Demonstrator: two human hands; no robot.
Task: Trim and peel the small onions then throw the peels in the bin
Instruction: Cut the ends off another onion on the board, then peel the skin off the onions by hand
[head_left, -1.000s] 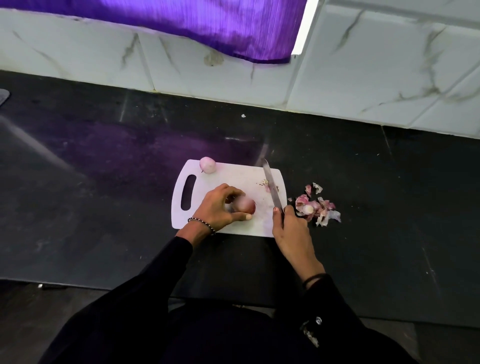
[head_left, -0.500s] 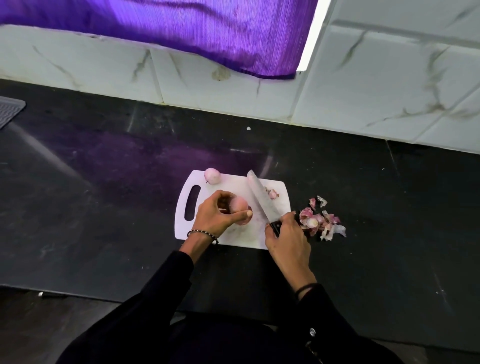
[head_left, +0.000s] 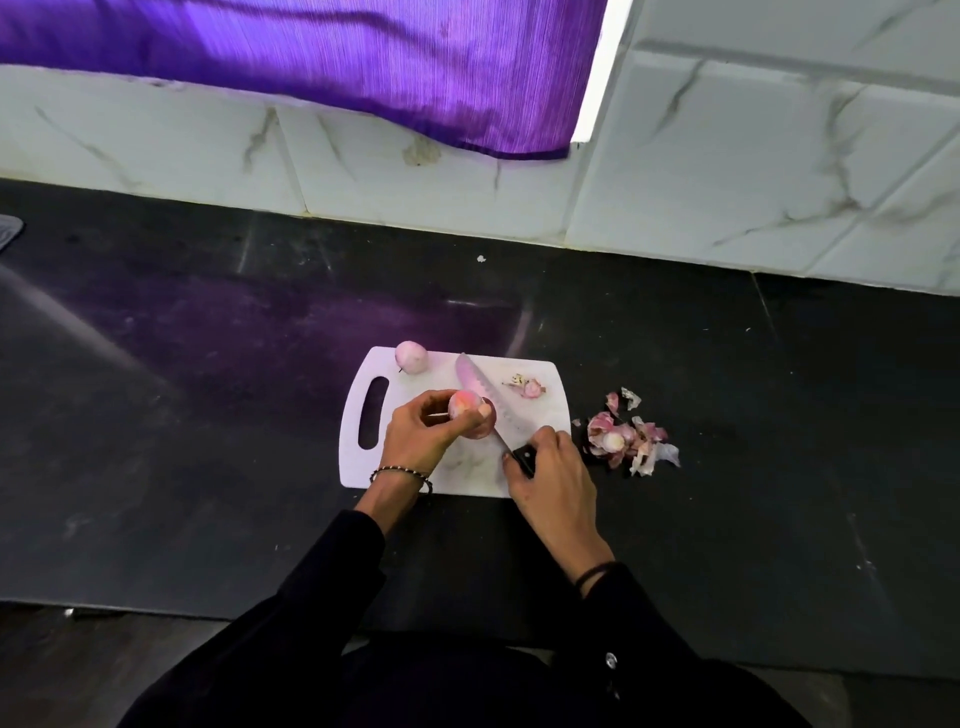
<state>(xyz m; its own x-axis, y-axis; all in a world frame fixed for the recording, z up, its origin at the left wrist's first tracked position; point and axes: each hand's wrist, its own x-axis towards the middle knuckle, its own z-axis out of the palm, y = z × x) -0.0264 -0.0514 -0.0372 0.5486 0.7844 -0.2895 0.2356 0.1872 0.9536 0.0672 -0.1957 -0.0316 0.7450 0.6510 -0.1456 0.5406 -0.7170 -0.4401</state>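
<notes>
The onion (head_left: 470, 415) was over the middle of the cutting board (head_left: 543, 413), grasped between the thumb and fingers of the left hand (head_left: 421, 441). The knife (head_left: 475, 387) blade lay against its right side, and the right hand (head_left: 550, 478) was clenched round the handle. A second onion (head_left: 411, 357) rested at the board's far-left corner; whether it was peeled could not be told. A trimmed scrap (head_left: 529, 387) lay on the board. A pile of peels (head_left: 623, 441) lay on the counter (head_left: 779, 467) just right of the board. Judgement: trimming was in progress, and binning the peels remained. No bin was in view.
</notes>
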